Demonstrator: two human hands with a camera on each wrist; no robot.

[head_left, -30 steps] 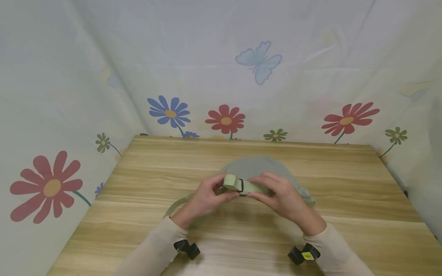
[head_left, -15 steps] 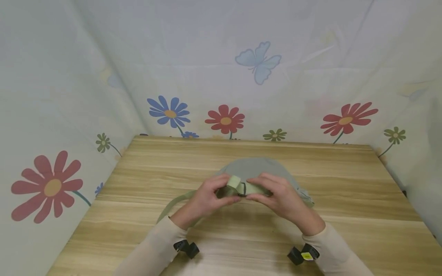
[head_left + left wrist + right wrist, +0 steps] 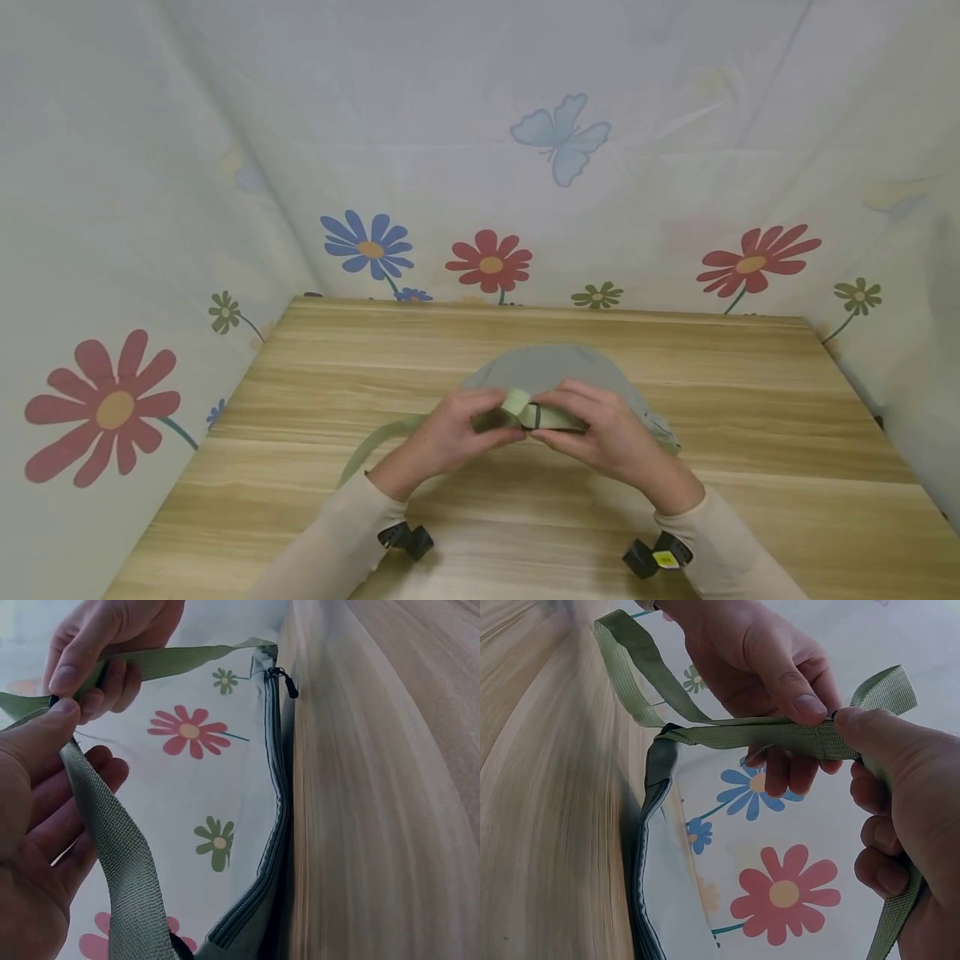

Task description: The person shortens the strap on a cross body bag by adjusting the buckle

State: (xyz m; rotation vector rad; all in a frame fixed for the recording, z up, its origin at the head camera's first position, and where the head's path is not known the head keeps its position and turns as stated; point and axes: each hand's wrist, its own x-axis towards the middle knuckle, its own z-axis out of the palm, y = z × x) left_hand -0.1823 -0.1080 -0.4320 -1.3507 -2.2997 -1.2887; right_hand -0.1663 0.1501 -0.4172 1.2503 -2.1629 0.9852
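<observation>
A grey-green bag (image 3: 551, 362) with a dark zipper (image 3: 276, 787) lies on the table behind both hands. Its light green webbing strap (image 3: 761, 736) is raised between them and passes through a black slider buckle (image 3: 536, 416). My left hand (image 3: 453, 429) pinches the strap between thumb and fingers just left of the buckle. On the buckle's right side, my right hand (image 3: 611, 429) grips the webbing. A short strap loop (image 3: 516, 402) stands up by the buckle. The fingertips nearly meet, hiding part of the buckle.
Under the bag is a wood-grain table (image 3: 337, 350). More of the strap (image 3: 382, 437) curves across it beside the left forearm. A white curtain (image 3: 420, 167) printed with flowers hangs around the table's back and sides. Each wrist carries a black camera mount.
The strap loop and the buckle have shifted slightly to the right, and the loop shows smaller. The slack strap at left has spread a little farther left. Both hands keep hold of the webbing.
</observation>
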